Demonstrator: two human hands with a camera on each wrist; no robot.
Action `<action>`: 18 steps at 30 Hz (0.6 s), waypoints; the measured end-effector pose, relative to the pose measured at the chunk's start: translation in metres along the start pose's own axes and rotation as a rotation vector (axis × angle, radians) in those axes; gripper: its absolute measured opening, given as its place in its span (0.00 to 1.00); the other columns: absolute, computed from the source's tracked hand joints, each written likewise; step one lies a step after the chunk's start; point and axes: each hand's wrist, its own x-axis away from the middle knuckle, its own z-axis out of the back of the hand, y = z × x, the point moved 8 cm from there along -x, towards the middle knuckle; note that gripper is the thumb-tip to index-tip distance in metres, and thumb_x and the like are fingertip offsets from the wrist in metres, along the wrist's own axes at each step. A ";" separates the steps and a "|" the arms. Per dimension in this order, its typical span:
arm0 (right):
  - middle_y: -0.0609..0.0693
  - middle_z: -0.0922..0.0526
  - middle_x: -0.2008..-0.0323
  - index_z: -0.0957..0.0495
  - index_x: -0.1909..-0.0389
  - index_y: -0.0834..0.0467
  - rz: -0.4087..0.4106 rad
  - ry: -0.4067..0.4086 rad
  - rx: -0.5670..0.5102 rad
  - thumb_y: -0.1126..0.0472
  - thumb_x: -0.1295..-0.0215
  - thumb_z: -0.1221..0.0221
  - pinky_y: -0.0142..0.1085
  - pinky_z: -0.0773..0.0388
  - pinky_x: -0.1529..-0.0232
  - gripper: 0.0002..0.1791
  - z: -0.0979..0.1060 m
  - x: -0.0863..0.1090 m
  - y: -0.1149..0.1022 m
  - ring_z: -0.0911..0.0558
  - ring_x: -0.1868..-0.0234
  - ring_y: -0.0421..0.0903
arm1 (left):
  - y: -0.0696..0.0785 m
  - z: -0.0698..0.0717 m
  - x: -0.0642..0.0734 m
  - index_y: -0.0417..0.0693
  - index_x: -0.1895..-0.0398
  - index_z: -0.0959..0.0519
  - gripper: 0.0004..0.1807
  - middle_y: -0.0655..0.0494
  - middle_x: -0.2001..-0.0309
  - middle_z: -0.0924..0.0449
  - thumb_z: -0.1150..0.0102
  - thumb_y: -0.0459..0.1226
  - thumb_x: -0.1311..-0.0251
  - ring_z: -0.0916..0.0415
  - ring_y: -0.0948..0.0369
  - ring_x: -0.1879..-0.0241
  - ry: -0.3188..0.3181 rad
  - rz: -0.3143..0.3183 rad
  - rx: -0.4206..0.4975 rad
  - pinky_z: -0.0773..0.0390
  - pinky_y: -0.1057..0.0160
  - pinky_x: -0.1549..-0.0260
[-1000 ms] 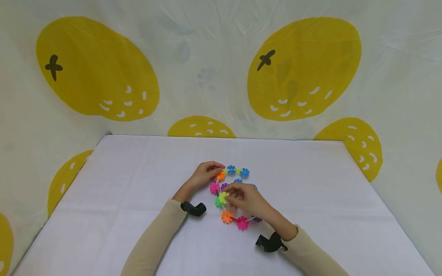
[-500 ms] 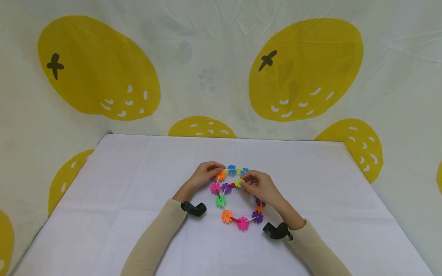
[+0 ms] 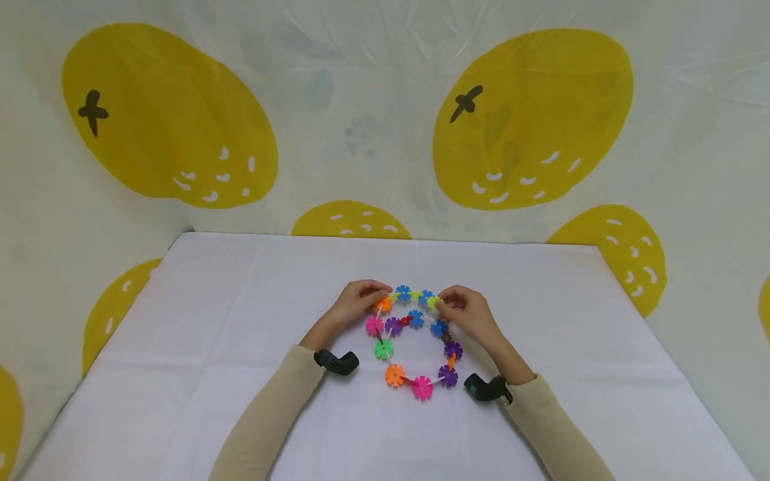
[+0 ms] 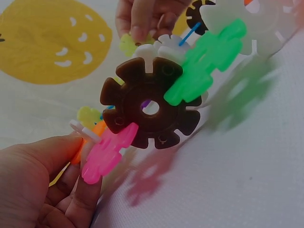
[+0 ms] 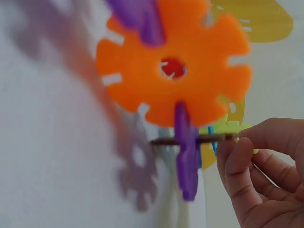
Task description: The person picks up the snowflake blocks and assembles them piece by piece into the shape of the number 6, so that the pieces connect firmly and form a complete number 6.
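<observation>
Interlocking snowflake discs form a ring (image 3: 422,387) on the table, with an upper arc rising from its left side. At that arc's left end, my left hand (image 3: 349,304) pinches an orange snowflake disc (image 3: 383,304). A yellow snowflake disc (image 3: 433,303) is between the thumb and fingers of my right hand (image 3: 472,314). It meets the blue disc (image 3: 426,296) at the arc's right end; whether their slots are joined is too small to tell. Close up in the left wrist view are a brown disc (image 4: 116,97) and a pink disc (image 4: 107,154). A large orange disc (image 5: 137,90) fills the right wrist view.
White cloth covers the table (image 3: 271,280). Behind it hangs a pale curtain (image 3: 361,120) printed with yellow fruit. Each wrist wears a black camera mount, the left (image 3: 337,363) and the right (image 3: 486,387), both close to the ring's sides.
My right hand has carried the yellow disc from the ring's left side, up and rightward, to the blue disc at the arc's right end. My left hand has stayed on the orange disc.
</observation>
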 end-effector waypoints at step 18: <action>0.58 0.18 0.70 0.24 0.63 0.70 -0.110 -0.002 -0.019 0.70 0.40 0.36 0.30 0.21 0.70 0.08 0.004 -0.005 0.024 0.19 0.74 0.41 | 0.002 0.001 0.000 0.41 0.48 0.19 0.14 0.49 0.55 0.17 0.44 0.38 0.31 0.26 0.62 0.69 0.000 -0.005 0.005 0.23 0.69 0.67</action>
